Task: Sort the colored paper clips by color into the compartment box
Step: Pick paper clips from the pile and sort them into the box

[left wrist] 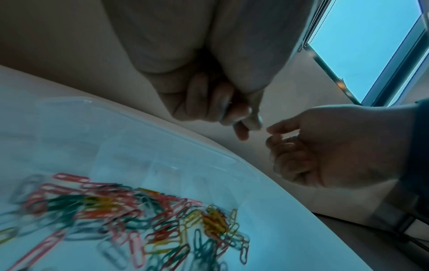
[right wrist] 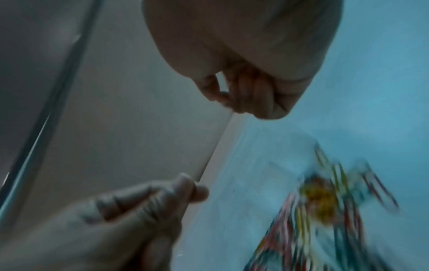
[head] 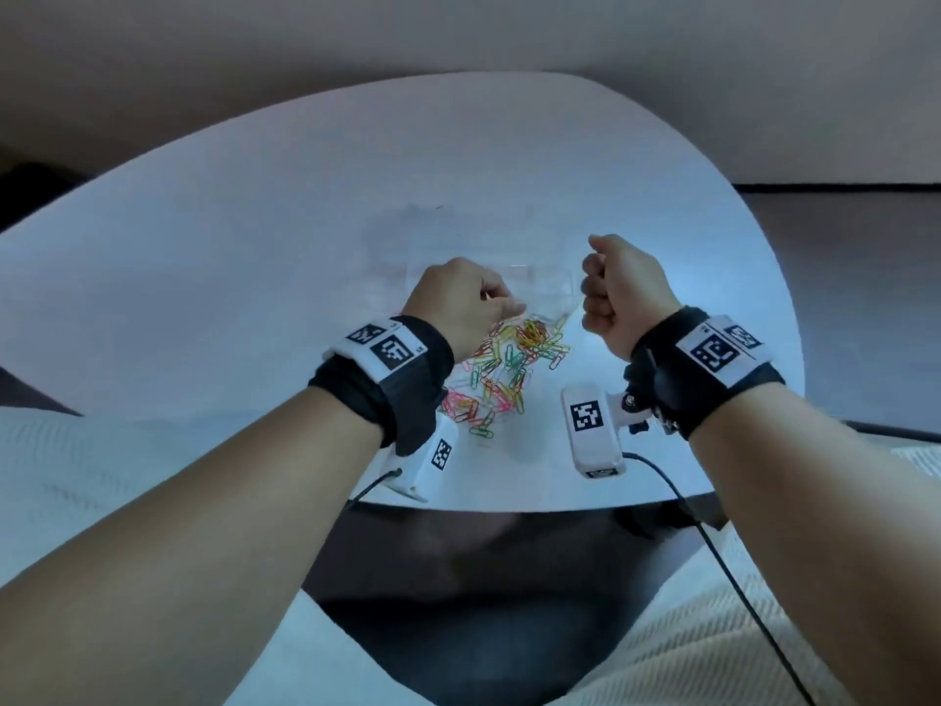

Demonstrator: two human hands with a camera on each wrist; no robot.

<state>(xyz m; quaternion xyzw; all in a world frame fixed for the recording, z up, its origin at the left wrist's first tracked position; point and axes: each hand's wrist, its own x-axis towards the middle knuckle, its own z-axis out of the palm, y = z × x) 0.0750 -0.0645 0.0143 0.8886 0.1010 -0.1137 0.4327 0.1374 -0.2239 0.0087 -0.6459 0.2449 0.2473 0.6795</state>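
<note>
Multicoloured paper clips (head: pixel 509 369) lie heaped at frame centre on the white worktop (head: pixel 254 257), just below the left hand (head: pixel 461 303), the nearer one; its fingers (head: pixel 509 308) pinch together, whether on anything I cannot tell. The right hand (head: pixel 624 293), fingers curled and seemingly empty, hovers right of the heap. The clear compartment box (left wrist: pixel 139 132) sits beyond.

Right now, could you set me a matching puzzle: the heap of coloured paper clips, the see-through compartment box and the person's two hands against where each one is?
Things:
1. heap of coloured wire paper clips
2. clear plastic compartment box
3. left hand
4. right hand

Places:
A. raised to the right of the heap, fingers curled
B. loose on the white table, nearest the person
C. beyond the heap, farther from the person
D. over the heap's far left edge

Pairs: 1-B, 2-C, 3-D, 4-A
</note>
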